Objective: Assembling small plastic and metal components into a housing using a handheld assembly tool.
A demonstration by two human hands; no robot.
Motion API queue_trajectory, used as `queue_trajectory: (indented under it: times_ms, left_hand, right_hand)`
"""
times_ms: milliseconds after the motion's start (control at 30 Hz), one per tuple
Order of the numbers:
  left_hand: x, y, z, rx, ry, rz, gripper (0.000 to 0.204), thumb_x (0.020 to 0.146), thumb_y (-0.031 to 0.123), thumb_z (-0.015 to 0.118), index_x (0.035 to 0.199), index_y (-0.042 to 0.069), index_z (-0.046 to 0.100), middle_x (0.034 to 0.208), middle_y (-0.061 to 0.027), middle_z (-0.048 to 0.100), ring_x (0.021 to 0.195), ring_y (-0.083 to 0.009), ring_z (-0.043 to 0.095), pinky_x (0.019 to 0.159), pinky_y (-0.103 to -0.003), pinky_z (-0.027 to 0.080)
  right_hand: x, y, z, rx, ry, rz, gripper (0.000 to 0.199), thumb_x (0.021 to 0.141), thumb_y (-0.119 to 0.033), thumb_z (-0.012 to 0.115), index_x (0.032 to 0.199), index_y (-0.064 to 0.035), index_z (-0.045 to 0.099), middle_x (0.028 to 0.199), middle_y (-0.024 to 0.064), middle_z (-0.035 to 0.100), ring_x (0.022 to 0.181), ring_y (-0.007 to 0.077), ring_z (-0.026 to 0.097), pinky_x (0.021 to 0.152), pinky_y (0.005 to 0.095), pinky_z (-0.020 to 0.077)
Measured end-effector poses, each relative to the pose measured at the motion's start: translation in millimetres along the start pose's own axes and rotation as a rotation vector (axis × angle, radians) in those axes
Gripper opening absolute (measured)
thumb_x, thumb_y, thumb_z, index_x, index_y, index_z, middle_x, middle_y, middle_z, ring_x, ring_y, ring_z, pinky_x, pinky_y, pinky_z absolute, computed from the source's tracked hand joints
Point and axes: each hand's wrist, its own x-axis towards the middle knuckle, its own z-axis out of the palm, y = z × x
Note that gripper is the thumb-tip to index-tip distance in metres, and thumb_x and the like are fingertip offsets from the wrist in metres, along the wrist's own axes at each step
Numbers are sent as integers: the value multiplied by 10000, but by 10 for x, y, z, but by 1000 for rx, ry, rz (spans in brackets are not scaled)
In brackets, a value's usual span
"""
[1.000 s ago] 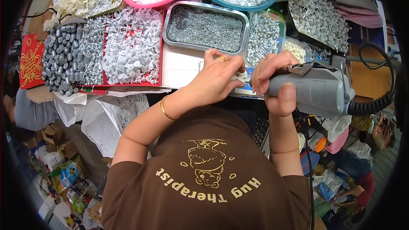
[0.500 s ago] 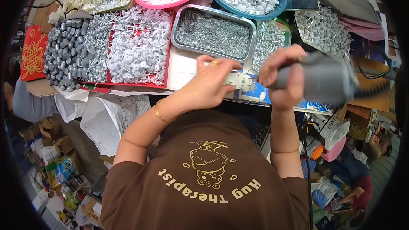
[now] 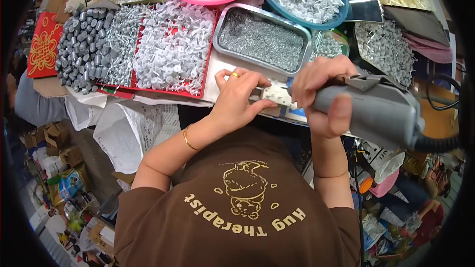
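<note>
My left hand (image 3: 241, 98) pinches a small cream-white plastic part (image 3: 277, 96) between thumb and fingers, near the table's front edge. Small dots or holes show along the part. A bit of grey shows beside it at my fingertips, too small to make out. My right hand (image 3: 324, 91) is wrapped round a grey electric screwdriver (image 3: 378, 111), held nearly level. Its tip points left and reaches the plastic part; whether it touches a screw cannot be seen. Just beyond both hands, a metal tray (image 3: 250, 61) holds many small screws (image 3: 262, 37).
Left of the tray, a red box (image 3: 204, 81) holds white clip-like parts; grey cylinders (image 3: 84, 44) lie farther left. A pink basin (image 3: 217, 1) and a blue basin (image 3: 297, 19) of white parts stand behind. A black cable (image 3: 438, 142) runs from the screwdriver's back end.
The view has shifted, so the table's things appear farther right. The screwdriver's back end has dropped lower, and its tip has come closer over the plastic part in my left hand.
</note>
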Motion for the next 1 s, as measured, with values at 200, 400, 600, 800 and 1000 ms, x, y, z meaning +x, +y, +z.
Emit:
queue_trajectory:
  times_ms: [200,400,600,800,1000]
  left_hand:
    - [35,-104,59,-147,-78,-123,377,743,280,853,1021,142,639,908,15,638,950,-199,579,915,-421,268]
    - [33,-119,94,-346,-89,-179,337,751,235,838,1011,156,638,902,12,632,926,-184,573,911,-404,270]
    - [-86,-46,113,-13,25,1,346,747,199,810,1028,127,620,959,12,631,987,-210,585,975,-464,259]
    - [-100,-38,122,-9,88,86,334,730,210,795,995,125,610,926,-3,617,984,-229,590,974,-482,264]
    - [-103,-19,103,37,98,122,380,800,293,809,1111,120,676,1005,-11,680,951,-219,610,967,-446,288]
  right_hand:
    - [15,232,162,-98,-189,72,563,881,-600,676,860,-60,518,660,20,511,593,93,481,547,229,390]
    - [3,184,325,135,-30,127,547,878,-578,682,849,-57,516,653,23,497,564,85,465,533,227,383]
    - [-59,101,229,-81,-172,88,516,896,-552,664,851,-61,509,638,24,497,579,100,477,551,241,395]
    - [-110,81,246,-267,-279,143,518,906,-556,664,877,-58,522,716,30,517,632,100,502,586,249,395]
    - [-158,-39,104,-68,-59,-16,506,934,-520,627,855,-38,497,629,36,482,504,117,469,473,253,397]
